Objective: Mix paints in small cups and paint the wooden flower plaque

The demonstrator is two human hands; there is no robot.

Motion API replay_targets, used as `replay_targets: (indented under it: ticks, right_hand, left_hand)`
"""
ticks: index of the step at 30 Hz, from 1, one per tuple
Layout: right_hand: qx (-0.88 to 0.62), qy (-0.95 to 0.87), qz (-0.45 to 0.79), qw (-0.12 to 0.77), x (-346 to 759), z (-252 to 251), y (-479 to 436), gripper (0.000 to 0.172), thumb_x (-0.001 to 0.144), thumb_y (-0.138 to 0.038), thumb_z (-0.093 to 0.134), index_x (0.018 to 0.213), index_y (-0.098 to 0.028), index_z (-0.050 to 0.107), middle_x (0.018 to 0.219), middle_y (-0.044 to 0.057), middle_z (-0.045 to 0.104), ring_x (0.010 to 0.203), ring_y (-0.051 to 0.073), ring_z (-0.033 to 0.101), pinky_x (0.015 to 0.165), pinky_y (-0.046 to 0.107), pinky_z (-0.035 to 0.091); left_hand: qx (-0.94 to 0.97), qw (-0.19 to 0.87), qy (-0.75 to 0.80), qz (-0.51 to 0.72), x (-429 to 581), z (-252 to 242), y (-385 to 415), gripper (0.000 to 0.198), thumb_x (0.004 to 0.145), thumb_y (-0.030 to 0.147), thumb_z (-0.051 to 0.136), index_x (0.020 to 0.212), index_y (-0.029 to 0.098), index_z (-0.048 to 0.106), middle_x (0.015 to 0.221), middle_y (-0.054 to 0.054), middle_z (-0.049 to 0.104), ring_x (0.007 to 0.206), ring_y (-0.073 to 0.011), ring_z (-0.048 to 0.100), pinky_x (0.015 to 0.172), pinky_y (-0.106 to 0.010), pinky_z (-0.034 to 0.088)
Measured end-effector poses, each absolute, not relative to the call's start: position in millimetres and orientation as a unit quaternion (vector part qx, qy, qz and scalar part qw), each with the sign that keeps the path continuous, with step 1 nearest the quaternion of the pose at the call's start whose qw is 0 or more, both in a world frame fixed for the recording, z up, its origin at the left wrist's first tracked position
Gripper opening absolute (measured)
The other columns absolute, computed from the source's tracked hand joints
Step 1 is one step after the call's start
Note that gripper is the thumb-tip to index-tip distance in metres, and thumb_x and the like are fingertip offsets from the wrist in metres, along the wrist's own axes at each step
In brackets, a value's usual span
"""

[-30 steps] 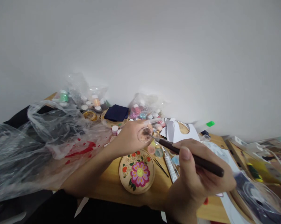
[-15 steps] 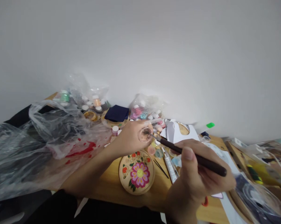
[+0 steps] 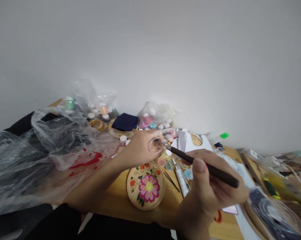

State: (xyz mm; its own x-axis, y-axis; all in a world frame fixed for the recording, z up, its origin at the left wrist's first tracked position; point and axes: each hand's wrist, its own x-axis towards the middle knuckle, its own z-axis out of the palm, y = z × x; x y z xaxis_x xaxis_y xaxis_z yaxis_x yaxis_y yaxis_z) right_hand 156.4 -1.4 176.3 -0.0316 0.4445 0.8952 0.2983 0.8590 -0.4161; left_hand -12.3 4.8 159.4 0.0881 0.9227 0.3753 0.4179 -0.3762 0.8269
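Note:
My left hand (image 3: pixel 140 146) is closed around a small clear cup (image 3: pixel 150 149), tilted so that its mouth faces me. Some dark residue shows inside it. A translucent strip (image 3: pixel 165 131) sticks out above the cup; whether the hand holds it too I cannot tell. My right hand (image 3: pixel 213 180) grips a dark-handled tool (image 3: pixel 205 166) with a thin metal tip, which reaches into the cup's mouth. The exact kind of tip is hidden. Below the hands lies a round wooden disc (image 3: pixel 132 198) with a pink painted flower, orange fruits and green leaves.
Thin dark sticks (image 3: pixel 172 181) and a white tube (image 3: pixel 182 180) lie right of the disc. Small paint pots (image 3: pixel 123 140) and bagged jars (image 3: pixel 150 116) stand behind. Crumpled clear plastic (image 3: pixel 60 133) covers the left. A folded navy cloth (image 3: pixel 125 122) lies at the back.
My right hand has shifted slightly left, and the tool's tip sits a little further into the cup. My left hand and the cup have hardly moved.

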Motion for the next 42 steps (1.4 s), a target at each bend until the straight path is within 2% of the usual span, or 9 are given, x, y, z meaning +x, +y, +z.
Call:
replay_targets:
  ticks: [12, 17, 23, 27, 31, 38, 42]
  right_hand:
    - [-0.264, -0.723, 0.058, 0.636, 159.5, 178.6, -1.9, 0.01, 0.083, -0.01, 0.063, 0.081, -0.018, 0.069, 0.066, -0.001, 0.066, 0.056, 0.012, 0.063, 0.051, 0.026, 0.051]
    - [-0.27, -0.727, 0.048, 0.629, 159.8, 177.0, -1.8, 0.009, 0.084, -0.012, 0.063, 0.08, -0.018, 0.068, 0.065, 0.0, 0.066, 0.057, 0.012, 0.064, 0.051, 0.026, 0.051]
    - [-0.266, -0.733, 0.041, 0.625, 159.9, 179.4, -2.7, 0.011, 0.085, -0.01, 0.063, 0.079, -0.018, 0.066, 0.065, -0.001, 0.065, 0.058, 0.012, 0.063, 0.052, 0.026, 0.051]
    - [-0.265, -0.72, 0.049, 0.639, 156.9, 178.8, -2.6, 0.011, 0.085, -0.01, 0.062, 0.078, -0.018, 0.066, 0.064, -0.002, 0.064, 0.055, 0.01, 0.061, 0.05, 0.024, 0.049]
    - [-0.27, -0.72, 0.033, 0.638, 155.7, 176.6, -2.0, 0.01, 0.086, -0.011, 0.062, 0.079, -0.018, 0.066, 0.064, -0.001, 0.065, 0.054, 0.01, 0.061, 0.048, 0.024, 0.048]
    - [-0.265, -0.707, 0.025, 0.655, 157.6, 176.4, -1.9, 0.009, 0.085, -0.01, 0.064, 0.082, -0.017, 0.069, 0.065, -0.001, 0.066, 0.051, 0.01, 0.06, 0.047, 0.024, 0.047]
    - [-0.273, -0.724, 0.04, 0.632, 164.7, 180.4, -7.7, 0.008, 0.084, -0.011, 0.064, 0.081, -0.017, 0.07, 0.065, 0.0, 0.067, 0.053, 0.011, 0.062, 0.048, 0.024, 0.048]
  left_hand:
    - [0.688, 0.255, 0.49, 0.47, -12.4, 159.4, 4.2, 0.004, 0.076, 0.018, 0.061, 0.072, 0.017, 0.061, 0.073, 0.0, 0.068, 0.071, -0.013, 0.062, 0.066, -0.023, 0.044]
    - [0.691, 0.253, 0.489, 0.468, -12.0, 159.2, 4.7, 0.009, 0.077, 0.02, 0.061, 0.069, 0.017, 0.059, 0.065, 0.002, 0.064, 0.063, -0.0113, 0.058, 0.062, -0.023, 0.042]
    - [0.688, 0.259, 0.488, 0.471, -11.4, 159.6, 4.7, 0.008, 0.079, 0.02, 0.06, 0.071, 0.018, 0.06, 0.073, 0.0, 0.068, 0.072, -0.0144, 0.064, 0.068, -0.026, 0.045]
    - [0.687, 0.262, 0.494, 0.465, -11.4, 160.7, 4.3, 0.008, 0.078, 0.018, 0.061, 0.07, 0.018, 0.06, 0.069, 0.001, 0.066, 0.067, -0.0129, 0.061, 0.064, -0.025, 0.043]
    - [0.687, 0.246, 0.499, 0.469, -10.4, 159.0, 4.7, 0.004, 0.078, 0.016, 0.062, 0.074, 0.018, 0.062, 0.075, 0.0, 0.069, 0.071, -0.0138, 0.063, 0.068, -0.026, 0.044]
    - [0.678, 0.206, 0.526, 0.471, -11.2, 158.5, 2.8, 0.005, 0.075, 0.013, 0.061, 0.073, 0.017, 0.062, 0.071, 0.0, 0.067, 0.067, -0.0141, 0.061, 0.065, -0.026, 0.044]
    - [0.683, 0.201, 0.512, 0.481, -12.8, 161.3, 0.5, 0.007, 0.075, 0.012, 0.059, 0.071, 0.017, 0.06, 0.069, 0.001, 0.065, 0.066, -0.0135, 0.06, 0.064, -0.026, 0.043]
